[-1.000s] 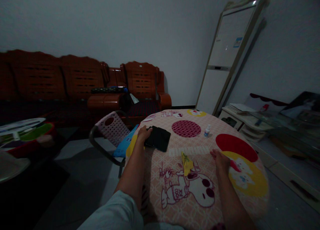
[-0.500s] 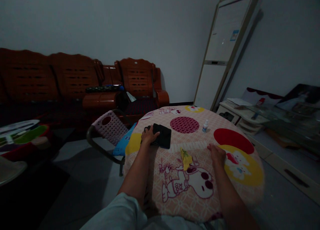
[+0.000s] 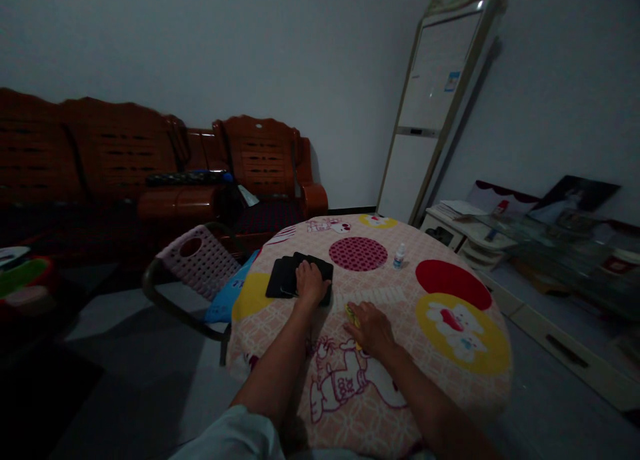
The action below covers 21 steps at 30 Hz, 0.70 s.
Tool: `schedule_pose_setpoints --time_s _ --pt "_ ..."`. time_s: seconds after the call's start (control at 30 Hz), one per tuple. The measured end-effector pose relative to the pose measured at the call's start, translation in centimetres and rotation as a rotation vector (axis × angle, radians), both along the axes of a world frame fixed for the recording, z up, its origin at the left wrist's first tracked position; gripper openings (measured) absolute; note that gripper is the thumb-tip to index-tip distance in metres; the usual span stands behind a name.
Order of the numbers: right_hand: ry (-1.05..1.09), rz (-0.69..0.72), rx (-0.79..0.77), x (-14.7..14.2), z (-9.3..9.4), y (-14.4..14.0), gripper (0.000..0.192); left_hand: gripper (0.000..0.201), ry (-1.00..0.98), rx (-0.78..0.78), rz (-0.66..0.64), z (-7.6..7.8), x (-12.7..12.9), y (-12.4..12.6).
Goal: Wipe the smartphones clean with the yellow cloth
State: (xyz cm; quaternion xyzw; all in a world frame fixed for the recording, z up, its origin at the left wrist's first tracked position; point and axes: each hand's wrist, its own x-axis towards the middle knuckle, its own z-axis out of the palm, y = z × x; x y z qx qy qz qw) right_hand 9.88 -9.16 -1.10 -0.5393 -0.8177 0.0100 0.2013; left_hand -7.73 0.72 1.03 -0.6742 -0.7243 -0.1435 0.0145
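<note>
My left hand [image 3: 311, 282] lies flat on a black wallet-like case [image 3: 285, 277] that rests opened out on a round table with a pink cartoon cloth [image 3: 430, 353]. My right hand [image 3: 369, 327] covers a small yellow packet [image 3: 351, 314] near the table's middle; only a corner of the packet shows past the fingers. A small white bottle with a blue label [image 3: 399, 255] stands farther back, beyond both hands.
A pink perforated plastic chair [image 3: 197, 265] with a blue cushion stands at the table's left. Brown wooden sofas [image 3: 150, 160] line the back wall. A tall white air conditioner [image 3: 425, 127] and low white cabinets [image 3: 480, 237] with clutter are on the right.
My right hand slid left from the red and yellow patch onto the yellow packet. My left hand moved from the case's left edge onto its top, and the case now lies spread wider.
</note>
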Motion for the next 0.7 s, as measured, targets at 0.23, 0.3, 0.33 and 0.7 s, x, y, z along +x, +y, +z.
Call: schedule_pose_setpoints --time_s 0.23,0.3,0.33,0.7 --pt "0.410 -0.126 -0.147 1.5 -0.3 3.0 0.022 0.067 -0.041 0.002 -0.089 0.8 1.0 -0.7" --pt "0.562 -0.152 -0.208 2.1 -0.3 4.9 0.020 0.070 -0.075 -0.020 -0.075 1.0 1.3 -0.5" --pt "0.631 -0.157 -0.220 2.3 -0.4 5.9 0.021 0.073 -0.099 -0.042 -0.069 1.1 1.5 -0.4" --pt "1.088 -0.295 -0.150 3.1 -2.6 9.3 0.038 0.085 -0.191 -0.119 -0.186 0.1 5.1 0.1"
